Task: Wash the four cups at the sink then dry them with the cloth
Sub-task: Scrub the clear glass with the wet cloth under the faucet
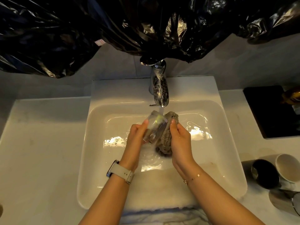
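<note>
Washing step: under the tap (159, 88), the left hand (135, 135) grips a clear cup (155, 127); the right hand (180, 138) clamps the cloth (165, 140) against it. Next: likely rinse, then set aside.

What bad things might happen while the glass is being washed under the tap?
The clear glass cup is wet, and the left hand grips it over the hard white sink, so it might slip and crack. The right hand presses a grey cloth against it; a hard squeeze may break it. The dark cup and white cup on the counter might get knocked.
</note>
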Available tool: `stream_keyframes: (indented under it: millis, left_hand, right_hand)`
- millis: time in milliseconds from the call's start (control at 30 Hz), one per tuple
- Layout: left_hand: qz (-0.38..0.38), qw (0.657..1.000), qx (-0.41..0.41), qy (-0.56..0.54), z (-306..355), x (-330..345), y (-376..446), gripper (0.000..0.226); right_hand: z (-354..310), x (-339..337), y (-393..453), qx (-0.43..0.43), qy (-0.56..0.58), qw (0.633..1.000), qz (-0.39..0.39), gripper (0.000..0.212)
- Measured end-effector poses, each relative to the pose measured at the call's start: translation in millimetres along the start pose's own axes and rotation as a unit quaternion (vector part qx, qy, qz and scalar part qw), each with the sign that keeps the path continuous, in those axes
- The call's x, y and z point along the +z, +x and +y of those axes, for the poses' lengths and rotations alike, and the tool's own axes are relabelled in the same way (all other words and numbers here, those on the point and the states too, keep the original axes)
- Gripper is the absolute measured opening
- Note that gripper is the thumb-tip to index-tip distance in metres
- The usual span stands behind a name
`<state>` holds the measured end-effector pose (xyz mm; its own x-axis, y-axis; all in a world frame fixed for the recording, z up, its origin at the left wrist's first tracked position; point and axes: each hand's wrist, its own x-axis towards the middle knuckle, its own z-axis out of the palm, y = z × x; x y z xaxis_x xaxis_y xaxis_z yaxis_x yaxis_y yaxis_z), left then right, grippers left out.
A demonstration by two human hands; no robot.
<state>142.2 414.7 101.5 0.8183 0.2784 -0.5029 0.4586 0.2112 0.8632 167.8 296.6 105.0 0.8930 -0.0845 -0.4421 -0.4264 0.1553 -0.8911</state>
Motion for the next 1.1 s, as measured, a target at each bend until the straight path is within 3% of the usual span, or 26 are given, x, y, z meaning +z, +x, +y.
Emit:
stream_keyframes:
  millis: [100,233,300,400,567,733,867,1033,1100]
  left_hand:
    - [-0.034,0.999,0.020,0.032,4,-7,-1,0.057]
    - [-0.124,0.987,-0.054,-0.082,17,0,2,0.045]
    - [-0.127,0.976,-0.094,-0.149,20,-2,5,0.042]
    - [-0.130,0.968,-0.118,-0.179,20,-5,8,0.031]
    - [-0.126,0.979,-0.099,-0.127,12,2,7,0.050]
    - [-0.087,0.987,-0.069,-0.117,12,14,8,0.048]
    - [-0.043,0.986,-0.067,-0.146,9,14,11,0.044]
    - [-0.065,0.983,-0.079,-0.150,10,20,6,0.038]
    - [-0.053,0.983,-0.078,-0.160,13,17,6,0.043]
  right_hand:
    - [-3,0,12,-0.011,-0.009,1.000,0.000,0.033]
    - [-6,8,19,-0.012,-0.014,1.000,-0.023,0.013]
    - [-10,8,19,-0.019,0.003,1.000,-0.022,0.030]
    - [-8,-1,10,-0.116,-0.068,0.988,-0.072,0.045]
    - [-7,-10,13,-0.268,-0.200,0.932,-0.138,0.010]
    - [-22,-1,33,-0.236,-0.231,0.928,-0.169,0.013]
    - [-9,-11,17,-0.280,-0.277,0.890,-0.229,0.007]
    - [-25,0,41,-0.227,-0.254,0.921,-0.187,0.012]
    - [-19,-7,30,-0.242,-0.249,0.914,-0.210,0.011]
